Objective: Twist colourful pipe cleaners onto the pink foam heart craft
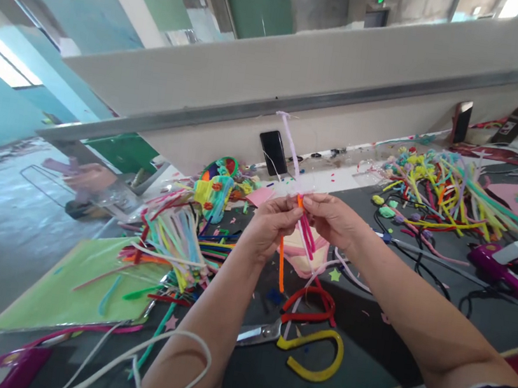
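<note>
1. Hands meet over a craft table (361,356): two of them, the left hand (270,221) and the right hand (332,220), fingertips together, both pinching one small bunch of pipe cleaners (301,216).
2. The bunch counts one lilac stem (288,140) rising above the knuckles, one orange stem (280,264) hanging under the left hand, and magenta strands (307,236), seemingly two, dropping beneath the right thumb.
3. The bunch sits between the two hands, gripped near its middle by the thumb and forefinger of each, with its ends free above and below.
4. Below the hands lie one pair of scissors (258,333) just beside the left forearm, one yellow hooked stem (318,356), and red loops (313,304) too tangled to count.
5. Two heaps of loose stems flank the work: the left heap (175,240) just outside the left hand, and the right heap (451,195) well beyond the right hand.
6. One dark phone (273,151) leans upright beyond the hands, one green sheet (77,287) lies out past the left forearm, and one white cord (158,360) loops by the left elbow.
</note>
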A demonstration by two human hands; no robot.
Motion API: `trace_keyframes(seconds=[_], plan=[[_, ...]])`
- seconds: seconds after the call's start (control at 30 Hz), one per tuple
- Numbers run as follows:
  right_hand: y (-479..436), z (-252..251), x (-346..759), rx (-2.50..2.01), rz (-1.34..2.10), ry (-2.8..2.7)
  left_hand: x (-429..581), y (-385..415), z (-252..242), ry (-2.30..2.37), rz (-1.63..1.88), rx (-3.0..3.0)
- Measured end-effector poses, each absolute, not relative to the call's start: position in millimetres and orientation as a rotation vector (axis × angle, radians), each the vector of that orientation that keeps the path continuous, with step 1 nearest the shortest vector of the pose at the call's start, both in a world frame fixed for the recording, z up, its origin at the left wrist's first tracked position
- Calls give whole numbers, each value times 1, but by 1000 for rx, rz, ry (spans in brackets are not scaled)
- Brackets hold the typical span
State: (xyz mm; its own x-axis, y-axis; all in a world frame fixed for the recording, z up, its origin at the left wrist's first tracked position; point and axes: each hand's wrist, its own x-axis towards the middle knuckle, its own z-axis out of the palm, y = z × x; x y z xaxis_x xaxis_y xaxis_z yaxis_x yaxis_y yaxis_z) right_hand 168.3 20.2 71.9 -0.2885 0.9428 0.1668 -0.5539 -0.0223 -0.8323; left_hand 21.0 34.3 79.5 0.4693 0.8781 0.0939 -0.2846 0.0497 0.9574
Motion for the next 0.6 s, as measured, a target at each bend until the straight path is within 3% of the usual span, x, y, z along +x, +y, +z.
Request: trace_keyframes(seconds=[0.33, 0.6], plan=[[31, 71, 180, -809, 1326, -1124, 32, 34, 70, 774, 1012, 1323], [39, 60, 182, -1208, 954, -1348, 40, 32, 52, 1038, 1151, 1754]])
